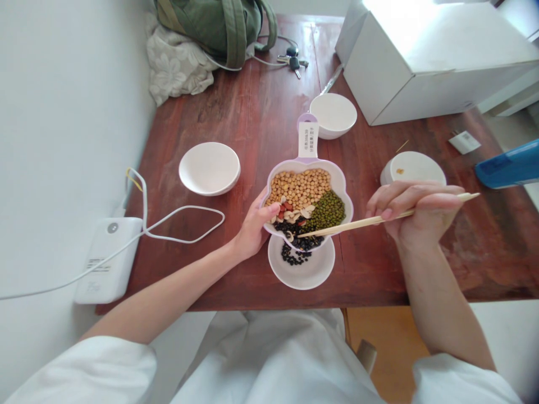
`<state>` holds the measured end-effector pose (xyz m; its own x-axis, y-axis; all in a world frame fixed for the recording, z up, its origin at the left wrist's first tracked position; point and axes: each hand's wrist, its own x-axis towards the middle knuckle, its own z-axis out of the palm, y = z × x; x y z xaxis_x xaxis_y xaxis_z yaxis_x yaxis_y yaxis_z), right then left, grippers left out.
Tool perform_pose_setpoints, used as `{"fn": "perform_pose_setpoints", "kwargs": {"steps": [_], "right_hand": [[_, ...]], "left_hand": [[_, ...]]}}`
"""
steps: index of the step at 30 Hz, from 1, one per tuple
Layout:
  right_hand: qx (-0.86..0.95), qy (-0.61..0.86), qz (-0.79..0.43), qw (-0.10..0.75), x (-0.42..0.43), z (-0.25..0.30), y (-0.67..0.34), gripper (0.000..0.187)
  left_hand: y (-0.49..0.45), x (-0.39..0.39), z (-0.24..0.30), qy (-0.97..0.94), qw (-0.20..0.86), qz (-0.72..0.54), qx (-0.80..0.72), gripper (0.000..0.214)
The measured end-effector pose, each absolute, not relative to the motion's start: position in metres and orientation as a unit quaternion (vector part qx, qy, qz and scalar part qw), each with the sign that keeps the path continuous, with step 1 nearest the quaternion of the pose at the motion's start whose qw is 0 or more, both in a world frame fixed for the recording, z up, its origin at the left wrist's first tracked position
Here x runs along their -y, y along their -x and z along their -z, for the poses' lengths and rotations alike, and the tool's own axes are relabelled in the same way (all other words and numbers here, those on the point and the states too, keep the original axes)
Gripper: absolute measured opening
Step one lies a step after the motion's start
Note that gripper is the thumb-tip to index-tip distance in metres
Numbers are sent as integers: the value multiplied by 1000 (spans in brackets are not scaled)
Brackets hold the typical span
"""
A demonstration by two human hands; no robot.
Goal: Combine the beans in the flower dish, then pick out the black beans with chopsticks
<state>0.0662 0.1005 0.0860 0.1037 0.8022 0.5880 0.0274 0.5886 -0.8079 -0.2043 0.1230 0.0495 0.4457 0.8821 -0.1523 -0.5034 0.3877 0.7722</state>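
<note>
My left hand (256,225) grips the left rim of a flower-shaped tray (347,193) with a lilac edge and a labelled handle. In it lie soybeans (298,186), green mung beans (326,212), black beans (309,242) and a few peanuts (290,213). Between the fingers of my right hand (415,216) are pale wooden chopsticks (357,225), their tips among the black beans at the tray's near edge. That edge overhangs a small white bowl (322,275) holding loose black beans (295,257).
White bowls stand at the left (209,168), behind the tray (333,115) and at the right (416,165). A large white box (421,73), keys (293,63) and a green bag (219,28) are farther back. A white power bank (110,261) with cable is left; a blue object (509,164) lies right.
</note>
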Motion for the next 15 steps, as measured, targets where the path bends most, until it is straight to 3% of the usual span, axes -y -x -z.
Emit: {"fn": "perform_pose_setpoints", "kwargs": {"steps": [15], "right_hand": [[582,352,-302,668,-103,-87,-65,68]], "left_hand": [[205,-123,-49,-316,789,-440,-290,67]]}}
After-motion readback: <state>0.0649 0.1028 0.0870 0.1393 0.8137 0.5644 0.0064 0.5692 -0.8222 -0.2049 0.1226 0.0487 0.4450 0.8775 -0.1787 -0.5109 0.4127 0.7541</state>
